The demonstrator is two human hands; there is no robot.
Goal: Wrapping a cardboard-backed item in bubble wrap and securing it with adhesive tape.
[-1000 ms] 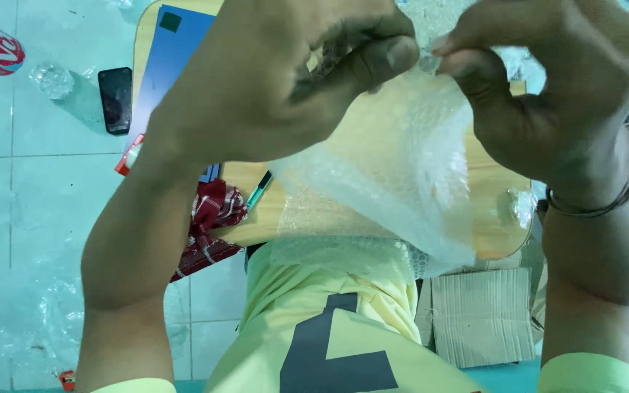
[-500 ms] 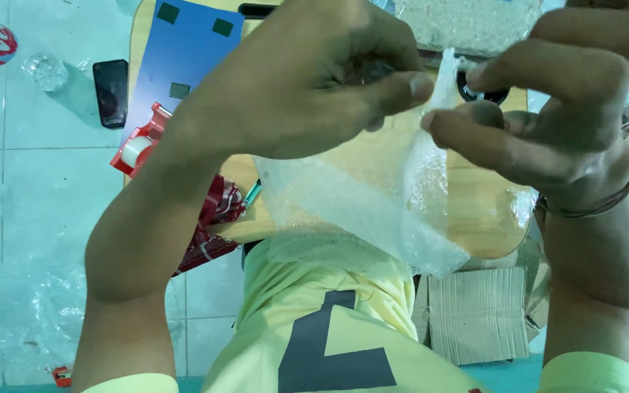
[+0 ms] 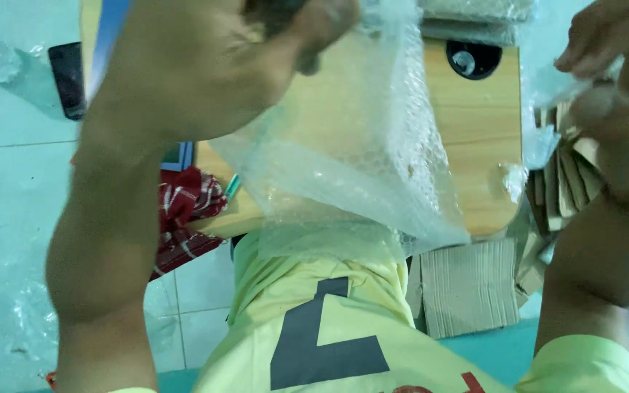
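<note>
While gripped, bubble wrap (image 3: 358,167) between hands (image 3: 212,65).

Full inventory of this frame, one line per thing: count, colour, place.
bubble wrap sheet: 1, clear, hanging from the left hand over the tabletop
bubble wrap scrap: 1, clear, at the right hand's fingers
wooden table: 1, light tan, centre
black round fitting: 1, black, on the table's top edge
phone: 1, black, on the floor at upper left
red patterned cloth: 1, red and white, beside the table's left edge
cardboard stack: 1 stack, brown, on the floor at lower right
tiled floor: pale teal, left side
shirt: 1, pale yellow with a grey mark, bottom centre
left hand: grip shut on the sheet's top
right hand: blurred, upper right
</note>
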